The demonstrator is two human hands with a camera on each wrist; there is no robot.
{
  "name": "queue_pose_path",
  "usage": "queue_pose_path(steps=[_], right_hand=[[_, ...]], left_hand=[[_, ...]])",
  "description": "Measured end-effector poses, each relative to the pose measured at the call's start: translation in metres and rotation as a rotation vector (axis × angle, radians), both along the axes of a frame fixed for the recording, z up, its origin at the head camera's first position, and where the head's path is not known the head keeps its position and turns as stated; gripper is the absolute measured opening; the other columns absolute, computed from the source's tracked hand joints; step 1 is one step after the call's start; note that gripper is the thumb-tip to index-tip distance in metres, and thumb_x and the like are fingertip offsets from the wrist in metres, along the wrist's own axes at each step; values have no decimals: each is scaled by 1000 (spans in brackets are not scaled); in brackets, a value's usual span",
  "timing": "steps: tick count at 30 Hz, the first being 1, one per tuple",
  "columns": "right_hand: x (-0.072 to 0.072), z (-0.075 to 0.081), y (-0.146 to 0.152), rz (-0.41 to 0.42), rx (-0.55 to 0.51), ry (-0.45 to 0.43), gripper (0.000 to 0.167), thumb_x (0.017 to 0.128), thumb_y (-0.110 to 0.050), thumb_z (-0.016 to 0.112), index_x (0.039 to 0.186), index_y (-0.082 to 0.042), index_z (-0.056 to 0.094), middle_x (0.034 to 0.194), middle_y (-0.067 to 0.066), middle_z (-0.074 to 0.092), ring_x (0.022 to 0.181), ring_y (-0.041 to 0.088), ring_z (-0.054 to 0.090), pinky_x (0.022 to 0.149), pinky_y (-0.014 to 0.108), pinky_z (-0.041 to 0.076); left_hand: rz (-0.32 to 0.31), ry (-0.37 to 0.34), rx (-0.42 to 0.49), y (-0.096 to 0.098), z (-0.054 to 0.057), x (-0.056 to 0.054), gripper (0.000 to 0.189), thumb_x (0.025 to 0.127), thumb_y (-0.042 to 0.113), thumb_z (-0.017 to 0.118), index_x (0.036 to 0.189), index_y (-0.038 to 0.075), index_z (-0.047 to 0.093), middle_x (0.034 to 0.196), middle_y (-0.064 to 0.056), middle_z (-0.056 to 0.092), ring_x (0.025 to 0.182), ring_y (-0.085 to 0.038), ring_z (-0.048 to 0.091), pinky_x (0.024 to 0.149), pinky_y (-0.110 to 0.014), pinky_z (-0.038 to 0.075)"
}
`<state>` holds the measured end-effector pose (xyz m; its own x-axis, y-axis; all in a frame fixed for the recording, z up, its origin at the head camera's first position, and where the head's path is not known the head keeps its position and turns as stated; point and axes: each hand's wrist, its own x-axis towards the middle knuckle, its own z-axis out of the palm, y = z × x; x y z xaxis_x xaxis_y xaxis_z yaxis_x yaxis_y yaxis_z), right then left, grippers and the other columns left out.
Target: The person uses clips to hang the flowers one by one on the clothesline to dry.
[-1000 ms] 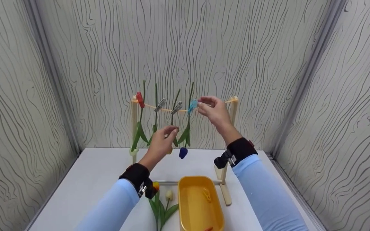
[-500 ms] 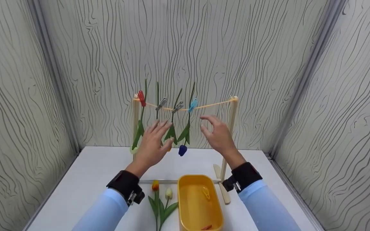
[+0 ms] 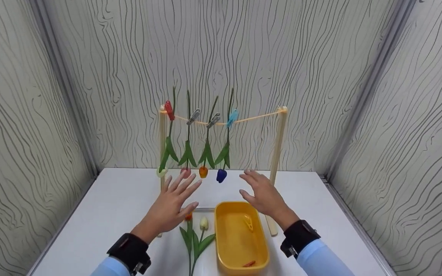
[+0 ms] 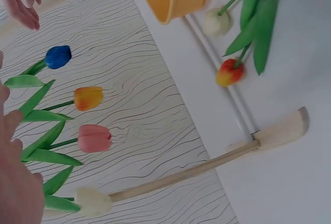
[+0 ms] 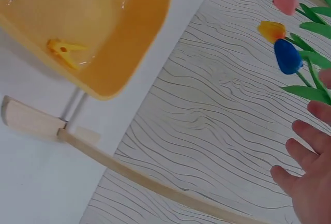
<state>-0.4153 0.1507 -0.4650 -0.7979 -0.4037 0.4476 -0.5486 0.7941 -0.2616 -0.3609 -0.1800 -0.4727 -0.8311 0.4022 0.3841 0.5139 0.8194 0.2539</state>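
Four-fingered spread and empty, my left hand (image 3: pixel 170 203) hovers below the hanging flowers, its fingertips overlapping the pink tulip (image 4: pixel 94 138) in the head view. My right hand (image 3: pixel 265 193) is also empty, fingers extended, above the back of the yellow tub (image 3: pixel 221 245). Upside down on an orange string (image 3: pixel 257 116) hang a white tulip (image 4: pixel 93 202), the pink one, an orange tulip (image 3: pixel 203 172) and a blue tulip (image 3: pixel 221 175). A red clothespin (image 3: pixel 169 110), two grey clothespins (image 3: pixel 213 120) and a light blue clothespin (image 3: pixel 232 118) grip their stems.
A wooden post (image 3: pixel 278 145) holds up each string end. In the tub lie a yellow clothespin (image 3: pixel 248 222) and a red clothespin (image 3: pixel 249 263). Left of it, a white tulip (image 3: pixel 204 223) and a red-yellow tulip (image 4: pixel 230 72) lie on the table (image 3: pixel 102 214).
My right hand has let go of the light blue clothespin and dropped down. My left hand has opened out and come down toward me. The string and flowers hang freely.
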Motion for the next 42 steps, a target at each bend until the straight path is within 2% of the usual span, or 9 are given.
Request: queue_pose_path(steps=[5,10,15,19,26,32,37,40,42], right_hand=[[4,-30,2,-41,86,-161,46,107,-31,69,147,-11,65,157,19,62,147,42,59,122,63,49],[5,-59,-5,-95,164,-294,48,106,-34,70,144,-6,66,148,20,67,134,41,67,115,60,56],[0,-81,-14,-165,214,-338,46,103,-30,73,139,-2,67,137,23,71,117,40,71,111,58,60],[-3,-91,-20,-234,216,-381,34,101,-26,76,124,0,70,113,19,73,92,33,66,100,51,64],[-1,-104,-29,-260,204,-399,14,99,-12,78,105,0,74,86,12,67,75,28,59,85,43,64],[2,-113,-32,-263,185,-409,6,95,-1,77,95,-1,71,80,11,63,72,27,57,79,44,63],[5,-118,-32,-240,165,-448,7,101,0,68,95,-3,66,81,9,59,74,27,53,78,44,57],[5,-120,-31,-207,159,-444,10,104,-2,64,95,-5,67,82,8,60,74,25,52,77,41,54],[4,-121,-30,-186,149,-440,12,105,-3,63,94,-6,67,81,7,60,74,24,51,74,38,51]], left_hand=[[-44,-126,-54,2,-31,5,66,108,46,65,168,33,42,179,-1,36,169,-36,26,135,-73,17],[-155,-188,-280,9,-63,10,67,105,40,72,166,41,44,176,8,42,167,-29,34,134,-68,27],[-326,-106,-425,13,-89,12,62,103,33,77,160,38,54,167,11,53,160,-23,47,127,-64,42],[-449,-46,-479,15,-104,11,54,101,26,79,152,34,63,158,10,63,153,-21,57,121,-59,51],[-597,-38,-544,18,-120,13,39,100,30,77,138,34,72,142,13,74,136,-14,69,114,-50,60],[-619,-80,-607,22,-124,14,38,99,37,79,137,35,74,135,15,77,124,-6,72,116,-49,58],[-632,40,-633,23,-129,15,24,99,34,79,123,33,81,115,18,82,110,-2,74,112,-37,60],[-647,143,-621,24,-133,18,12,101,39,75,107,33,84,97,19,81,92,2,71,100,-25,58],[-658,195,-617,25,-135,20,17,104,44,70,97,35,83,87,20,78,83,3,66,89,-18,52]])
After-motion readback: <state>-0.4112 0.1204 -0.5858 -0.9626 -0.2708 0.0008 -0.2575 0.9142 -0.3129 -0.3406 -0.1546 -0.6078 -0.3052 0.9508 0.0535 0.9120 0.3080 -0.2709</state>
